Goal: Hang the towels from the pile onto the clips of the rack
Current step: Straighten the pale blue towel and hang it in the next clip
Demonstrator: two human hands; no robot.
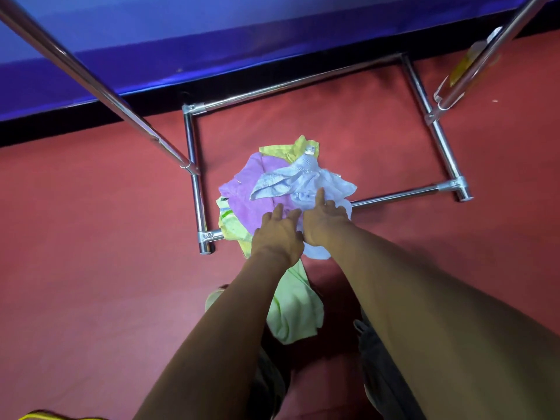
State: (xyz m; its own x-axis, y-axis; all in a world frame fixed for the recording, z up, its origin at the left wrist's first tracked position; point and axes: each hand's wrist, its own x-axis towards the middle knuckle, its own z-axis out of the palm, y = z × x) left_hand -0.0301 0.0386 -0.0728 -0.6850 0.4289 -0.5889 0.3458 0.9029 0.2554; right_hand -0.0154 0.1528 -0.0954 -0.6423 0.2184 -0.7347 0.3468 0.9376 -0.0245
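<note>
In the head view, your left hand [277, 234] lies on the purple towel [251, 189] with its fingers spread and fairly straight. It rests on the cloth and grips nothing. Your right hand [325, 221] sits just beside it on the white towel [303, 180]. One finger reaches straight forward and the others bend down into the folds, and you cannot tell from here whether they have pinched the cloth or only press on it. The two hands touch at their inner edges.

The pile [272, 192] lies on the red floor [91, 237], across the near rail of the rack's base [194, 177], partly inside the chrome rectangle and partly outside. The white towel lies crumpled on top, with the purple one beneath it. A yellow towel [291, 145] pokes out at the far side and a striped yellow-green one [230, 222] at the left. A pale green towel [294, 304] trails toward you under your left forearm.

Two chrome uprights slant up from the base, one to the upper left [91, 77] and one to the upper right [485, 53]. Something yellowish [463, 63] hangs blurred beside the right upright. A blue panel [212, 40] runs behind the rack. Your dark trousers [381, 377] show below your arms.
</note>
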